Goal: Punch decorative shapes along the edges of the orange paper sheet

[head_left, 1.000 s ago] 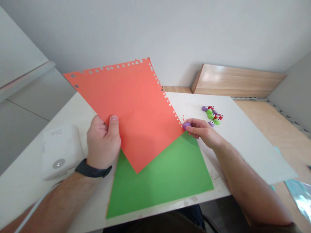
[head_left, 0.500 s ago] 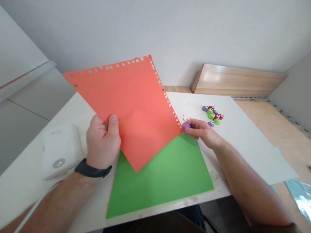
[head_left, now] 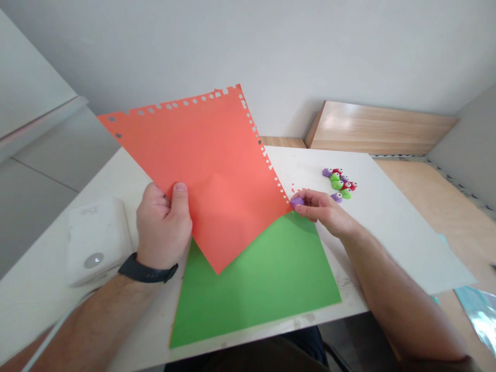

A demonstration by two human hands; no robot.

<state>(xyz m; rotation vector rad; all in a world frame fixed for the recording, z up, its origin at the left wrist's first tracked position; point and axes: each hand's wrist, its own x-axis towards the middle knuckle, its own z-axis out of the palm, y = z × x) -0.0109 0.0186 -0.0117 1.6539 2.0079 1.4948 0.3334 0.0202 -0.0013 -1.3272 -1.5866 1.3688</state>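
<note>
In the head view my left hand (head_left: pixel 165 225) pinches the left edge of an orange sheet of paper (head_left: pixel 217 181), thumb on top, holding it raised and tilted. Star-shaped and other small cut-outs line its top and right edges. My right hand (head_left: pixel 323 211) grips a small purple craft punch (head_left: pixel 297 202) at the sheet's right corner, against the paper's edge. How far the paper sits inside the punch is hidden. Under the orange sheet, a green sheet (head_left: pixel 259 289) lies flat on the table. Small orange paper bits (head_left: pixel 293 188) lie just beyond my right hand.
Several purple, red and green punches (head_left: pixel 339 183) with white tops cluster on the white table (head_left: pixel 387 232) at the right. A white box-like device (head_left: pixel 96 240) with a cable stands at the left. Behind are a wooden panel (head_left: pixel 380 126) and a wall.
The orange sheet and my left hand have shifted very slightly up and left. The purple craft punch stays in my right hand at the sheet's corner.
</note>
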